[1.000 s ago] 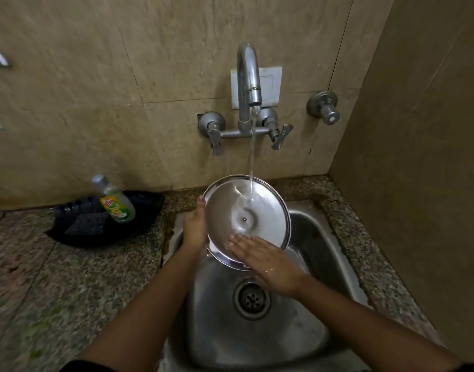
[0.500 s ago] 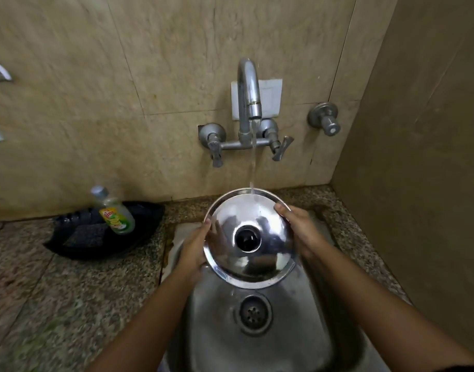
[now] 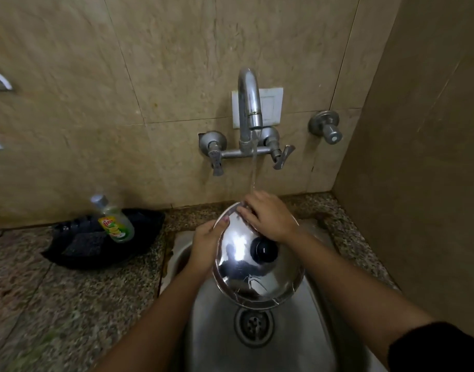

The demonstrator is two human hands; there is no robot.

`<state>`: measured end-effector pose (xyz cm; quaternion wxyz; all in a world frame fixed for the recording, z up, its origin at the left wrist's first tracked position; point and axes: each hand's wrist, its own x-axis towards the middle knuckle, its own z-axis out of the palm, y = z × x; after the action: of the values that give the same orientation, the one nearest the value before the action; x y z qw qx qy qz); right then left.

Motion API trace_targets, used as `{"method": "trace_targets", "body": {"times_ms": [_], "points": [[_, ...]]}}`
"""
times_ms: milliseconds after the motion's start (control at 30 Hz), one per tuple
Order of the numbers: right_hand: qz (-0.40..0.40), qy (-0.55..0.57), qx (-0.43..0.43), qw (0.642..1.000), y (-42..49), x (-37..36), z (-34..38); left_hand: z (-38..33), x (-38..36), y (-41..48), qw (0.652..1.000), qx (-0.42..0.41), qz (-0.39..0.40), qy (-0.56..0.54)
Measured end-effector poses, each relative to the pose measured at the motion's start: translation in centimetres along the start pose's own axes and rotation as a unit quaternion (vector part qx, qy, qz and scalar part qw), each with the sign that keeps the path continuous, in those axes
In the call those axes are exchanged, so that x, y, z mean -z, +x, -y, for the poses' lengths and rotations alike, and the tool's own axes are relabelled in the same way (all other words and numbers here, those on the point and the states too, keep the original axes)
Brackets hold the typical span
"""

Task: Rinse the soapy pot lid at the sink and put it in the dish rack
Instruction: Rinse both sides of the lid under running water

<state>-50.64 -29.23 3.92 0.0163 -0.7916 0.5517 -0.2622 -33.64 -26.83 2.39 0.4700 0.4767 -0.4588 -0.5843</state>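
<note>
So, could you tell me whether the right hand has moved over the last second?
Yes. The right hand went from the pot lid's near edge to its far edge, below the faucet.

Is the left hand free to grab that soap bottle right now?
Probably not: the left hand grips the pot lid at its rim. The path to the soap bottle looks clear, though.

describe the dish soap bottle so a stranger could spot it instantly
Start at the steel sink and look left along the speckled granite counter to the black tray by the wall. The dish soap bottle leans in it: clear, grey-capped, with a yellow-green label, the only bottle there.
</note>
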Motion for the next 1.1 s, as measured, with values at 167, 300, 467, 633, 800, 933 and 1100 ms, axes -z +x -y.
{"method": "trace_targets", "body": {"times_ms": [167,300,467,633,800,933,1100], "points": [[0.033,0.049,-0.041,0.997,0.6,0.6,-2.1,-0.6,0.2,-0.2,0.998,-0.048,-0.011,0.041],[0.033,0.073,-0.100,0.992,0.7,0.8,-2.0,-0.6,0.4,-0.1,0.999,-0.037,-0.016,0.007],[0.055,0.009,0.083,0.995,1.3,0.9,-0.6,-1.0,0.4,-0.1,0.996,-0.061,-0.002,0.061],[-0.084,0.291,-0.227,0.926,0.1,-0.1,-3.5,-0.8,1.2,0.2,0.997,-0.025,-0.057,-0.042],[0.113,0.192,-0.124,0.967,1.0,1.5,-0.4,-2.8,1.9,1.8,0.985,-0.020,0.105,0.139],[0.095,0.228,-0.151,0.957,1.2,1.3,-1.0,-1.7,1.8,1.8,0.993,-0.043,0.018,0.105],[-0.066,0.303,-0.267,0.912,-0.2,-0.3,-3.0,-0.4,2.7,2.1,0.998,0.048,-0.024,-0.026]]}}
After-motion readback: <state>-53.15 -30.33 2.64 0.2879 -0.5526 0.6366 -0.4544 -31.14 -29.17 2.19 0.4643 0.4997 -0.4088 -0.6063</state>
